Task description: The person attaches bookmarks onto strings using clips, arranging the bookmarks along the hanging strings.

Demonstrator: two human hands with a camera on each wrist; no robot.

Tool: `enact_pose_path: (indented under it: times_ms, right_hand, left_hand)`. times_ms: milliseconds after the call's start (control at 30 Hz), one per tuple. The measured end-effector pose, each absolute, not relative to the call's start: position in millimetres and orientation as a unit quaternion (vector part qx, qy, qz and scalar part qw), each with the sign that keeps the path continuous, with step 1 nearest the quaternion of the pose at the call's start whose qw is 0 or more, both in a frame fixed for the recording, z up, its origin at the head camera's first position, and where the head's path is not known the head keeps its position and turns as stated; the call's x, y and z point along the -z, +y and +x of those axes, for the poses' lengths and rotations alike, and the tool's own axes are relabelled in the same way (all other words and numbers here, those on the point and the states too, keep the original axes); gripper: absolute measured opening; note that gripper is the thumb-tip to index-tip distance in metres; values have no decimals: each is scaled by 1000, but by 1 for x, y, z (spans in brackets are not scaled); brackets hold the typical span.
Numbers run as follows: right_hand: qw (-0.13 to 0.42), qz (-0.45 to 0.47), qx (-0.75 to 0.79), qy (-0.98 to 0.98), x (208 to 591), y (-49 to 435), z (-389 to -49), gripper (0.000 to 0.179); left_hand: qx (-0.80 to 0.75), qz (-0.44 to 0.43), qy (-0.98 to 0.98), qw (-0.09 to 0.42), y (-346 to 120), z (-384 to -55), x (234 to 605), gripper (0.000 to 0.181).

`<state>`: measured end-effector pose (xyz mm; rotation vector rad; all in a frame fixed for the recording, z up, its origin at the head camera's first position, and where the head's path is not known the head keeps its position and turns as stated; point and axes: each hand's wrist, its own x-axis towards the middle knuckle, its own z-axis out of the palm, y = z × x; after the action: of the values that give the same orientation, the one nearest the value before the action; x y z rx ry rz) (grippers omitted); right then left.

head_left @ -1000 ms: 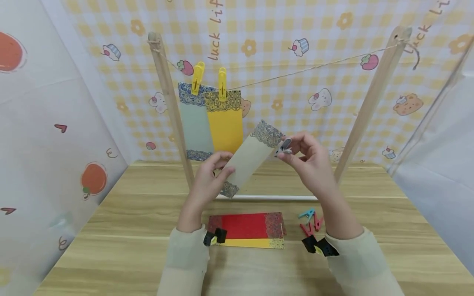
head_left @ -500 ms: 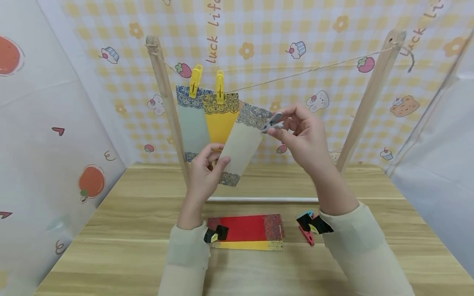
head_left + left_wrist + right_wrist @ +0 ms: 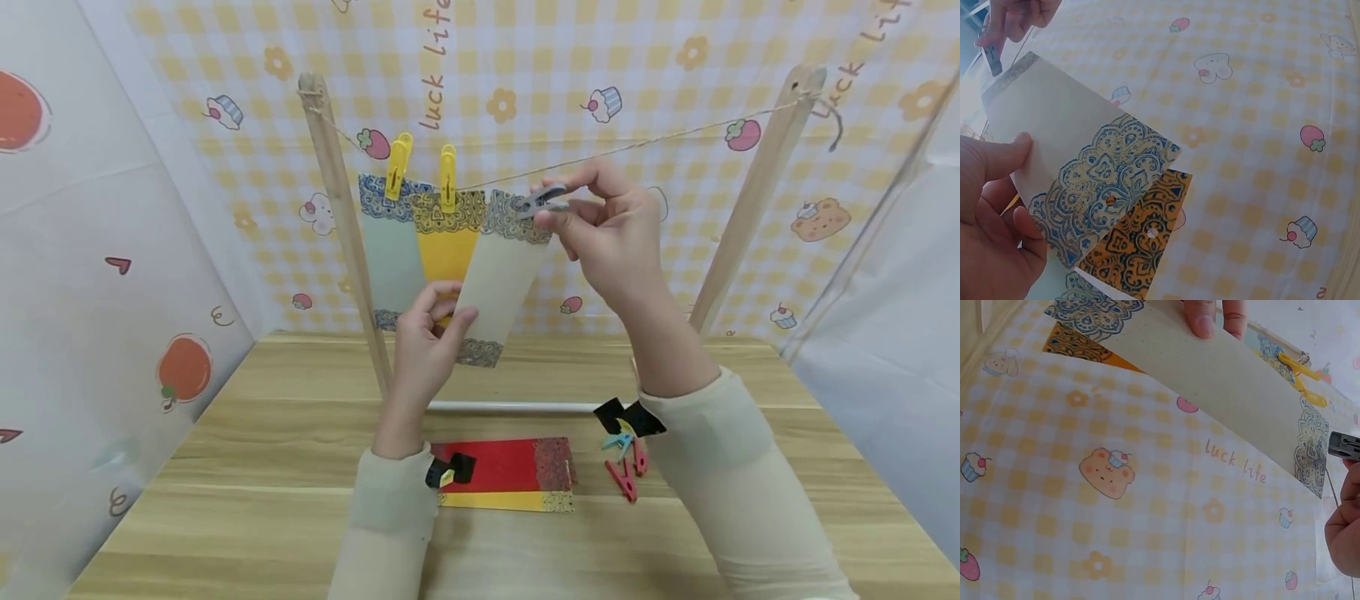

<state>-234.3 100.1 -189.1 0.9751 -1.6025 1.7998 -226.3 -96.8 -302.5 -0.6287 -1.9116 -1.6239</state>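
My left hand holds a cream card with lace-patterned ends by its lower left edge, thumb in front. The card is tilted, its top close under the string. Between thumb and fingers, my right hand pinches a grey clothespin, whose tip overlaps the card's upper right corner in the head view. In the right wrist view the clothespin is right at the card's patterned end. Left of it hang a yellow card and a pale green card, under two yellow clothespins.
Wooden posts carry the string, with a white rod low between them. On the table lie a red card over a yellow one. Cyan and red clothespins lie to their right.
Both hands have lifted the cream card toward the string, and it has turned more upright. The grey clothespin has risen with my right hand and shifted left over the card's corner.
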Motion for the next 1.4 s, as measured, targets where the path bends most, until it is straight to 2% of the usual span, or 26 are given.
enact_pose_path:
  times_ms: [167,300,500,800,900,1400]
  right_hand:
    - [276,365,-666,-588,179,98,-242,17]
    - [277,367,-661,-593,173,96,-245,15]
    - [275,355,-656,-607,165,93,-246,27]
    - [224,286,-678,-639,150,86,-249,23]
    - [222,273,-663,-661,148,85,-249,23]
    - [187,293,-608,-713,145,88,-250,20]
  left_hand:
    - [593,-232,-716,285,-93,-227,301,22]
    - [599,-231,-715,276,-92,-227,302,22]
    - [604,-234,-710,276,-89,-230,303,22]
    - [614,-228,-706,269,-86,-234,306,23]
    - [619,-220,-707,263,-86,-234,307,24]
    - [625,-224,-699,267,-81,-240,310,25]
